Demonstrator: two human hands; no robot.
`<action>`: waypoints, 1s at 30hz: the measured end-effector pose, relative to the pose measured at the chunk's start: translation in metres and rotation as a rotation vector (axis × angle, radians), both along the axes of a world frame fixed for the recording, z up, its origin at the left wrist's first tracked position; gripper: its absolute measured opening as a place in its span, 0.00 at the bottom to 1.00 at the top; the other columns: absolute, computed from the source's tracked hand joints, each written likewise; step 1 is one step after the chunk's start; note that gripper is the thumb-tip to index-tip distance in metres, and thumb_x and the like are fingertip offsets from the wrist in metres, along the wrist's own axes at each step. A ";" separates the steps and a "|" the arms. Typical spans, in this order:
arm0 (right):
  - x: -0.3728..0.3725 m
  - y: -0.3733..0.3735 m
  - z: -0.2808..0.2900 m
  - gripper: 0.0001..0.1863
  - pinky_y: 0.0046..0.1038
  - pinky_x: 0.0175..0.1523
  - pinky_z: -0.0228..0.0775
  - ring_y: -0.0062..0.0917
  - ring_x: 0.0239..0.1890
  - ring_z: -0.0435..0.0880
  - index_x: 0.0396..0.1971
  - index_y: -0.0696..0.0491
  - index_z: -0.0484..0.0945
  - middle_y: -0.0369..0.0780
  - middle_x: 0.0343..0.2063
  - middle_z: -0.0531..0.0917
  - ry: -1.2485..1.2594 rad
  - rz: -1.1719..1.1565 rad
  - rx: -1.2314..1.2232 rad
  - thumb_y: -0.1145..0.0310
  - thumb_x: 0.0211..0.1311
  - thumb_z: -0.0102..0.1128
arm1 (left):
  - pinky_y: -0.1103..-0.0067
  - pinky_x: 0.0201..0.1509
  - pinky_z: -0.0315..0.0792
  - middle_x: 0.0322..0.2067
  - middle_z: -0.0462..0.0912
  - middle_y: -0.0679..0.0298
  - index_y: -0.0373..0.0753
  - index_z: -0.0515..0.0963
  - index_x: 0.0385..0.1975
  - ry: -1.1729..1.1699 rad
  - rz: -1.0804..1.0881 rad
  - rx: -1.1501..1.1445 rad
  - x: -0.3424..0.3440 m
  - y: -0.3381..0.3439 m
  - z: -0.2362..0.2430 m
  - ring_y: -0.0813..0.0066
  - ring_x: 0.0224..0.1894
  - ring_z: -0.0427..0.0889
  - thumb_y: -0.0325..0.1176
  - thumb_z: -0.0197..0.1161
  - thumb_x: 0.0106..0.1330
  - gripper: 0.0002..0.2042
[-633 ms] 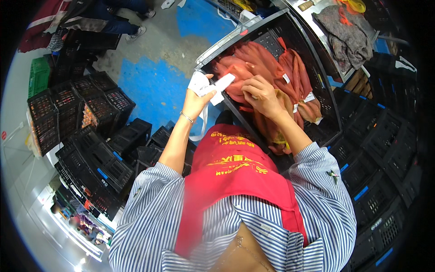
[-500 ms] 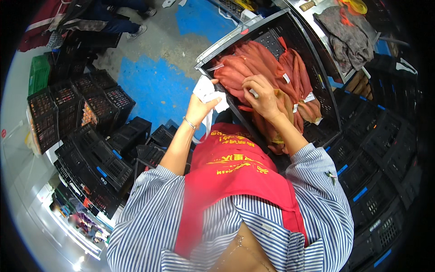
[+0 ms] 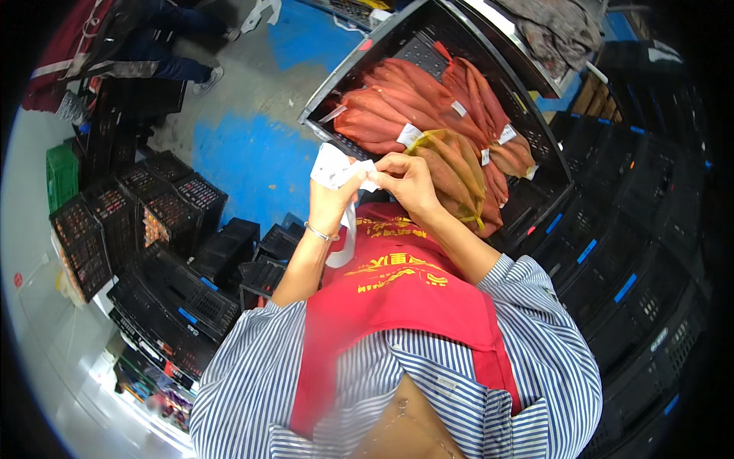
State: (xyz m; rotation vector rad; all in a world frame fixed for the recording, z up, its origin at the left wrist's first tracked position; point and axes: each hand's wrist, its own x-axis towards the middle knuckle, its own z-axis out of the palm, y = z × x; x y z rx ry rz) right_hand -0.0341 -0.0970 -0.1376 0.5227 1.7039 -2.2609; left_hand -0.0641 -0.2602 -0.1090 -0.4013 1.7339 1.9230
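Head view: a white label strip is being clamped in the left hand, whose fingers are being partly hidden, and pinched by the right hand.

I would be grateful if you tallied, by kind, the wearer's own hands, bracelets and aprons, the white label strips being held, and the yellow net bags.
Left hand and right hand: 2
Bracelet: 1
Red apron: 1
White label strip: 1
Yellow net bag: 1
Total: 6
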 end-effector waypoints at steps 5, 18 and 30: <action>0.022 0.057 0.024 0.03 0.25 0.38 0.70 0.26 0.31 0.80 0.26 0.56 0.81 0.38 0.25 0.81 0.159 -0.267 0.635 0.77 0.50 0.66 | 0.89 0.19 0.59 0.29 0.85 0.64 0.37 0.80 0.39 0.085 -0.215 -0.308 -0.017 -0.028 0.005 0.88 0.20 0.75 0.36 0.61 0.69 0.09; 0.136 0.124 0.033 0.30 0.35 0.72 0.46 0.34 0.68 0.59 0.63 0.56 0.69 0.44 0.63 0.65 0.093 0.922 -0.290 0.60 0.64 0.62 | 0.75 0.44 0.79 0.41 0.82 0.50 0.36 0.57 0.65 0.052 -0.297 0.183 -0.020 0.001 0.008 0.63 0.41 0.85 0.54 0.45 0.75 0.30; 0.029 0.057 0.043 0.12 0.21 0.44 0.72 0.18 0.41 0.80 0.43 0.59 0.77 0.35 0.39 0.81 0.164 0.121 0.083 0.71 0.63 0.62 | 0.76 0.47 0.78 0.36 0.83 0.56 0.33 0.52 0.67 0.096 -0.423 0.219 0.016 0.013 0.039 0.69 0.40 0.84 0.32 0.47 0.73 0.25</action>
